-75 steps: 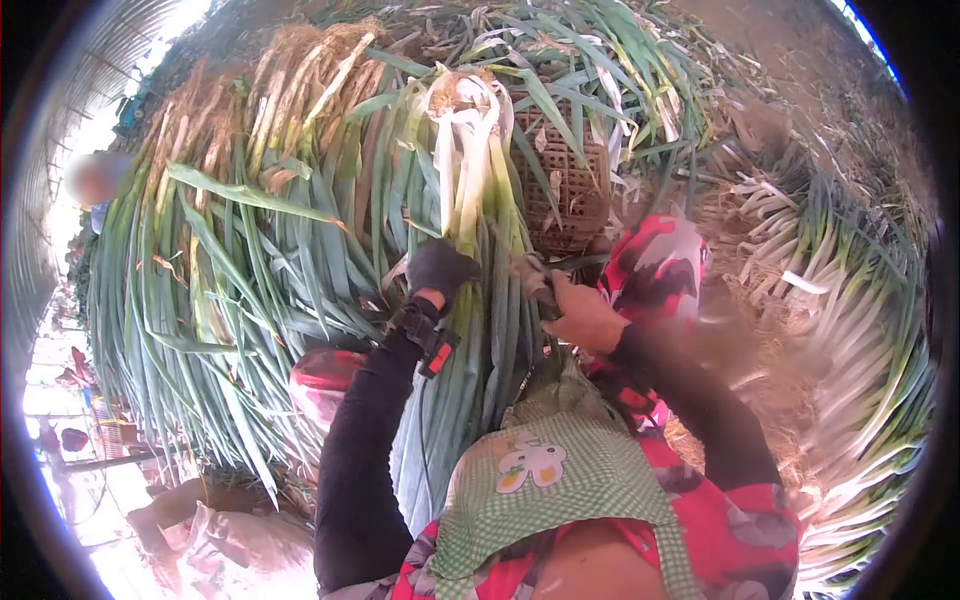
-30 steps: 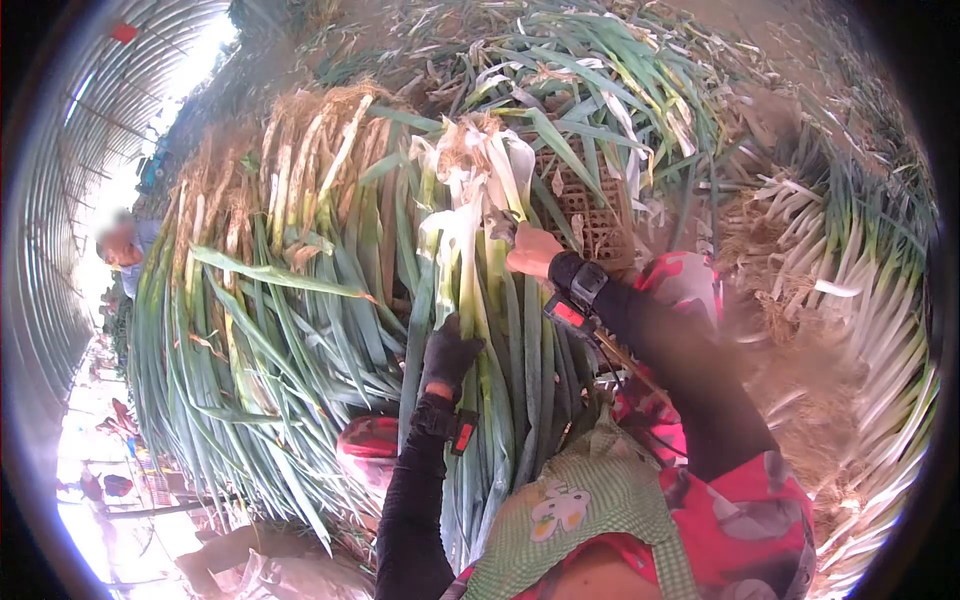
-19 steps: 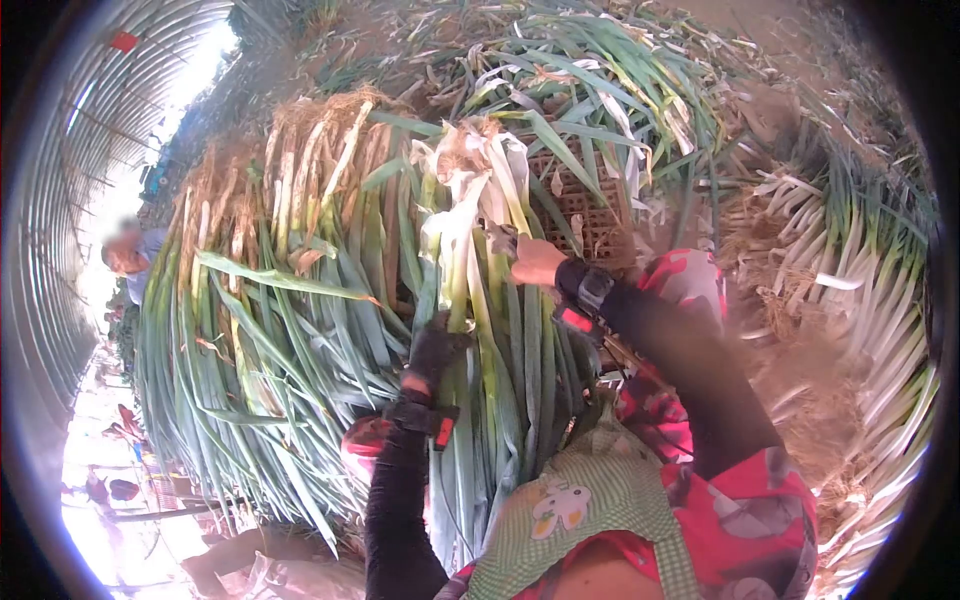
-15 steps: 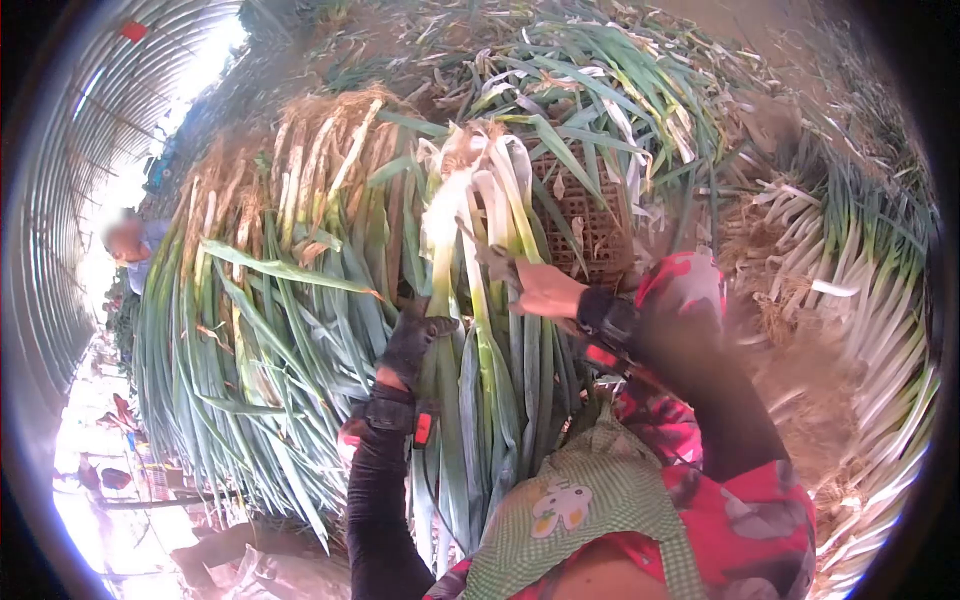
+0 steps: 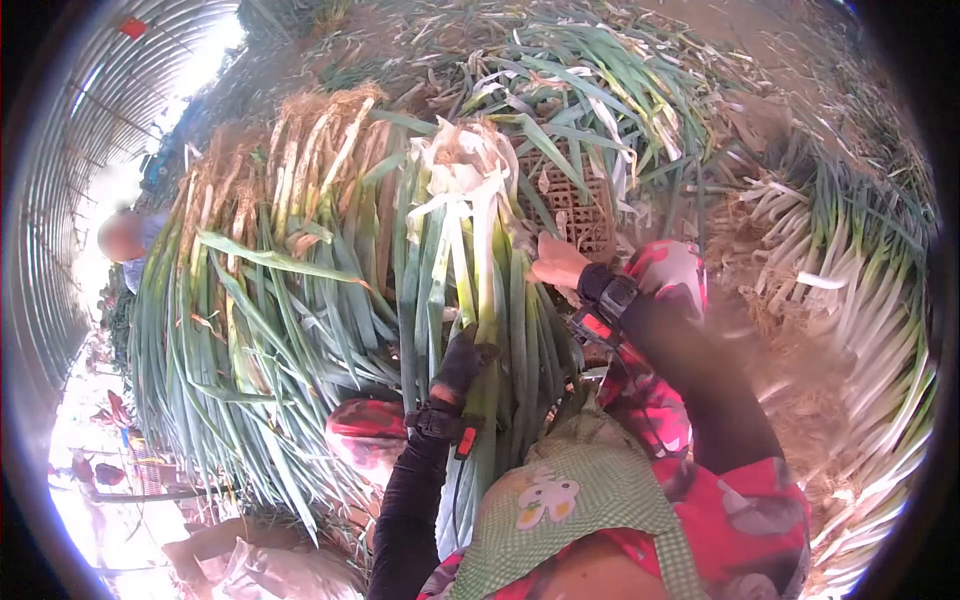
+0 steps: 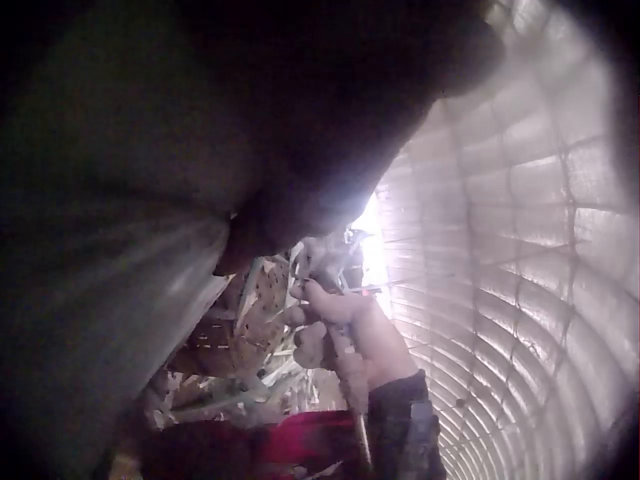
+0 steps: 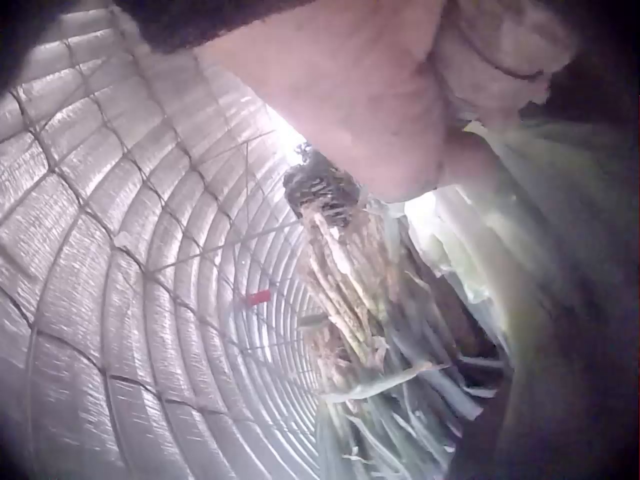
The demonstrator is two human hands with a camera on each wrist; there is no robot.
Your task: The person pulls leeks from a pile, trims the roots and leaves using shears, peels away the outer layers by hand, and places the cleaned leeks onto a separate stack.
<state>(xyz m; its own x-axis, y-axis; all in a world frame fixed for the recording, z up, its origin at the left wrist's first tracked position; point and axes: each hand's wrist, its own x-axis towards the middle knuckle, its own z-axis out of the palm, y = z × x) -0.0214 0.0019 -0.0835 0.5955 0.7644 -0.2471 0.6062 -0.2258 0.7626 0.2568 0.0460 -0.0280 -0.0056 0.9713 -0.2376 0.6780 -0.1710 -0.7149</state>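
In the head view, my gloved left hand (image 5: 462, 365) grips leek stalks (image 5: 485, 265) partway up, over the green leaves of the bundle across my lap. Their root ends point away from me, with pale, loose skins (image 5: 465, 170) bunched around the roots. My bare right hand (image 5: 558, 262) holds a grey air blow gun (image 6: 345, 365) just right of the stalks. In the left wrist view, its fingers curl round the tool, and a thin tube runs down from it. The right wrist view shows the hand close up beside pale stalks, with the tool partly in shadow.
A big heap of untrimmed leeks (image 5: 250, 300) lies left, roots away from me. A brown plastic crate (image 5: 580, 210) stands beyond my right hand. Cleaned white leeks (image 5: 850, 310) lie in a row at right. Another person (image 5: 125, 240) is at far left.
My left hand has shifted right and towards me, its fingers now round the stalks. The right hand has moved slightly away from me. The skins now spread more widely near the roots.
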